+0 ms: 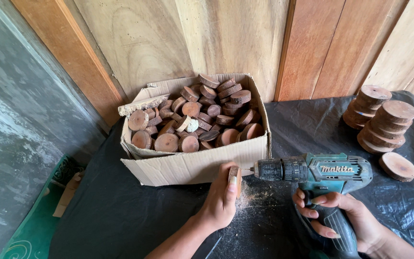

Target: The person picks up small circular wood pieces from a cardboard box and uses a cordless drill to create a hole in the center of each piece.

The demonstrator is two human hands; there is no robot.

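My left hand (pixel 222 196) holds a small round wooden slice (pixel 235 176) on its edge, upright on the black plastic sheet (pixel 135 216). My right hand (pixel 348 218) grips the handle of a teal cordless drill (pixel 319 173). The drill lies level and its bit tip touches the flat face of the slice. Pale sawdust (pixel 252 194) lies on the sheet under the slice. Just behind my left hand stands an open cardboard box (pixel 183 165) filled with several similar brown wooden slices.
Two leaning stacks of larger wooden discs (pixel 382 120) and one loose disc (pixel 397 166) sit on the sheet at the right. Wooden wall planks (pixel 235 38) rise behind the box. A grey floor and a green mat (pixel 34 225) lie to the left.
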